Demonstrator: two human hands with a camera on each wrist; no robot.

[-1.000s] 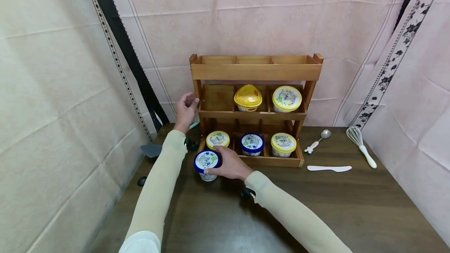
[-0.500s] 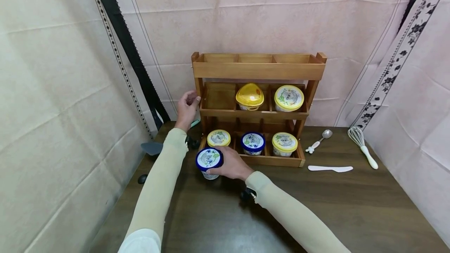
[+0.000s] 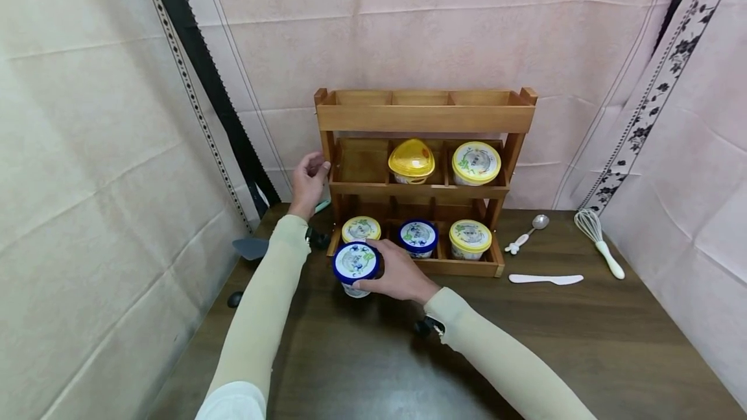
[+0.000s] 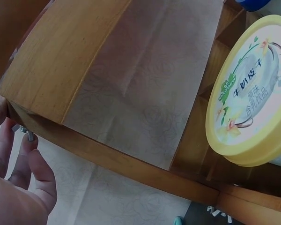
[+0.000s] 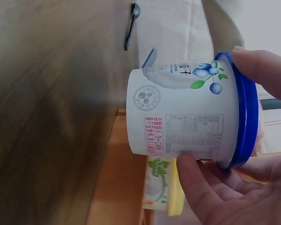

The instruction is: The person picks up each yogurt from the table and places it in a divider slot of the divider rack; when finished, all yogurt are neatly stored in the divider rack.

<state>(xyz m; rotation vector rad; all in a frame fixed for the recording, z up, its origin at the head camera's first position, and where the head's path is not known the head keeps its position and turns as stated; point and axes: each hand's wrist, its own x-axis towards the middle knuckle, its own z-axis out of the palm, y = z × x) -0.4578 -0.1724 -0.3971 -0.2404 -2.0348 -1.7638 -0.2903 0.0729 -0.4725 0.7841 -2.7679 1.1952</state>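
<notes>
In the head view my right hand (image 3: 399, 272) grips a white cup with a blue lid (image 3: 356, 262), held in front of the rack's lower left corner. The right wrist view shows blueberries printed on this cup (image 5: 178, 110), with fingers and thumb around its lid end. My left hand (image 3: 309, 183) is at the left side of the wooden rack (image 3: 426, 120). In the left wrist view, that hand's thumb and fingertips pinch the rack's wooden side (image 4: 61, 124) beside a wing nut (image 4: 25, 132). A yellow-lidded cup (image 3: 360, 229) sits in the bottom left compartment, partly hidden.
The bottom tier also holds a blue-lidded cup (image 3: 418, 236) and a yellow-lidded cup (image 3: 470, 237). On the middle tier are a domed yellow-lidded cup (image 3: 412, 159) and a flat yellow-lidded one (image 3: 476, 162). A spoon (image 3: 528, 233), whisk (image 3: 600, 242) and white knife (image 3: 545, 279) lie right.
My right hand has shifted a little to the right and slightly farther from me, carrying the blue-lidded cup. The left hand stays at the rack's side.
</notes>
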